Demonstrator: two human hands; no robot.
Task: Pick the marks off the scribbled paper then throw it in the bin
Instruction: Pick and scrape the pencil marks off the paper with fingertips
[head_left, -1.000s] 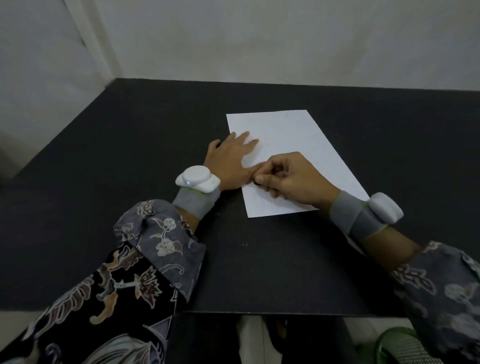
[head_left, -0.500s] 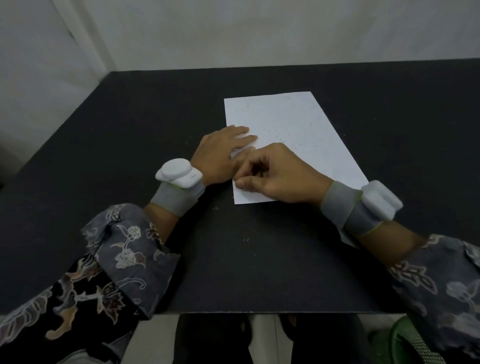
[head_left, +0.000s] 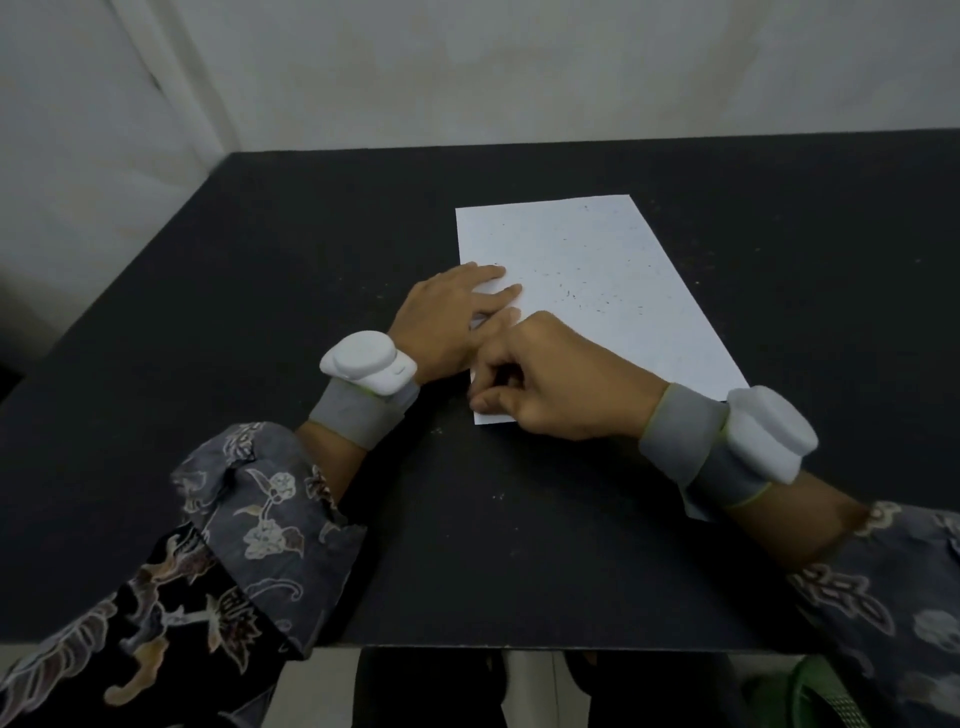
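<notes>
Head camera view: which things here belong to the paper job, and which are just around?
Job: paper; left hand flat on it; right hand curled at its near corner; green bin.
Around: black table; wrist devices.

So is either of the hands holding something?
The left hand lies flat on the paper at its left edge. The right hand has curled fingers at the near left corner; whether it pinches anything cannot be told.
</notes>
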